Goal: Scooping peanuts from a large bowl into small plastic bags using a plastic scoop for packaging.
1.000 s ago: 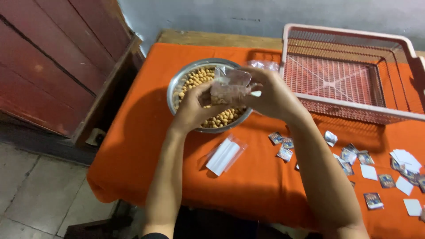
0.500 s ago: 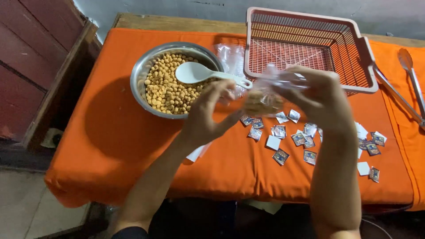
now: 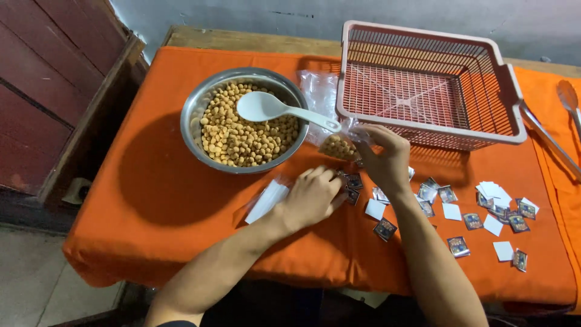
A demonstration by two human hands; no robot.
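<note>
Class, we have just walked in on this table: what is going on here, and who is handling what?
A person works at a table with an orange cloth. The right hand holds a small clear bag of round tan pellets beside a pink plastic basket. The left hand rests on the cloth, fingers on small square sachets; more sachets lie scattered to the right. A steel bowl of the same pellets holds a white spoon.

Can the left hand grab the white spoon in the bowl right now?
Probably yes. The left hand rests on small packets just below the metal bowl, and the white spoon has its handle sticking out over the rim toward it, with nothing between.
</note>
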